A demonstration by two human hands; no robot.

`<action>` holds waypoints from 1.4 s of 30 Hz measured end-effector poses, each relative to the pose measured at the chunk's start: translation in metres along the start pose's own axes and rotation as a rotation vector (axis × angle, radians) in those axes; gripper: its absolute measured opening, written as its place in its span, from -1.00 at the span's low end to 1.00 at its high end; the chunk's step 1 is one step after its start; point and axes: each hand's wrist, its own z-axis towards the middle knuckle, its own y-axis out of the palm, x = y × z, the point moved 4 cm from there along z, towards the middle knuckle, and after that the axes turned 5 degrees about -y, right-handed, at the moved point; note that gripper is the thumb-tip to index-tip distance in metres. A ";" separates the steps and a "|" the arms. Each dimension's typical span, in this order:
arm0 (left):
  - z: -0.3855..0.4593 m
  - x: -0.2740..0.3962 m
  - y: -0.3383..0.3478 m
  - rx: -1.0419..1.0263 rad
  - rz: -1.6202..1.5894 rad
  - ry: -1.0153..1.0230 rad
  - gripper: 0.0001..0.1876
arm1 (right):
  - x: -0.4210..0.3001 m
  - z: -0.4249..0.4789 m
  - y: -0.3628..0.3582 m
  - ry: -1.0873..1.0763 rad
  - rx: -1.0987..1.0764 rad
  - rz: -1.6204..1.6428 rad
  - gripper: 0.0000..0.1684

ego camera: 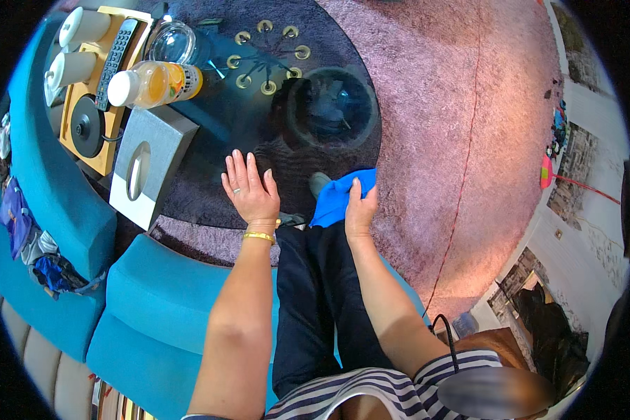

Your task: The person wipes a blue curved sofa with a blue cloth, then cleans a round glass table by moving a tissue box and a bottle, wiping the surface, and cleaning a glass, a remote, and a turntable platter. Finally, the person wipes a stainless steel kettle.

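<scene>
Fingers outstretched, my left hand (251, 193) is over the near edge of a round dark glass table (215, 173); nothing is in it. A ring and a gold bracelet show on that hand and wrist. My right hand (362, 207) grips a bright blue cloth (338, 197), which hangs to the left of the fingers above my knees. Part of the cloth is hidden behind the hand. Left of my left hand, a grey and white tissue box (160, 139) stands on the table. Behind it a juice bottle (157, 84) with a white cap holds orange liquid.
A wooden tray (105, 163) carries white lidded cups (76, 68), a remote control (116, 63) and a black kettle base (87, 126). Near it is a clear glass bowl (172, 44). A teal sofa (157, 299) lies under and left of me. A red cord (470, 142) crosses the carpet (420, 105).
</scene>
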 end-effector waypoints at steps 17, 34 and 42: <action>-0.001 -0.003 0.001 -0.008 -0.034 -0.032 -0.49 | -0.136 0.192 0.113 -0.847 -0.100 -0.695 -0.36; 0.001 -0.001 0.000 0.011 -0.036 -0.018 -0.50 | 0.024 0.001 0.009 0.139 0.029 0.164 -0.60; 0.000 -0.004 0.002 0.016 -0.052 -0.012 -0.49 | 0.033 -0.091 0.021 0.671 -0.347 0.295 -0.61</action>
